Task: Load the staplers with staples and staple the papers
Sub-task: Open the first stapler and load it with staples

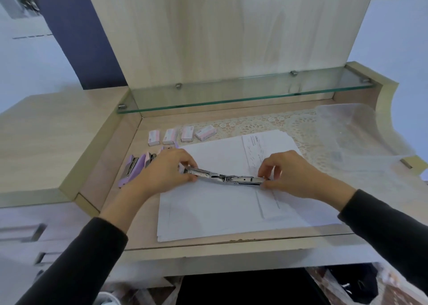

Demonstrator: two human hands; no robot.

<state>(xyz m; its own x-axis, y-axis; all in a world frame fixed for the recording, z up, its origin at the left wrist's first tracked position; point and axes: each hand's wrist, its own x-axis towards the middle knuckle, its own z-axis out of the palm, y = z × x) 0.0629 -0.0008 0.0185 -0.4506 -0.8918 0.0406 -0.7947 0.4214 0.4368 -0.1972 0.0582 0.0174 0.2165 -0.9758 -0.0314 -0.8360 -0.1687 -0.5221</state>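
Note:
A stapler (225,178) lies swung fully open and flat over the white papers (222,209), its metal channel facing up. My left hand (166,170) grips its left end. My right hand (294,173) pinches its right end. Two more purple staplers (136,166) lie to the left of the papers, partly hidden behind my left hand. Several small staple boxes (181,134) stand in a row behind the papers.
A lace mat (259,122) covers the desk's back right, with a crumpled clear plastic bag (361,137) on it. A glass shelf (245,93) overhangs the back of the desk. A raised wooden ledge (58,140) borders the left side.

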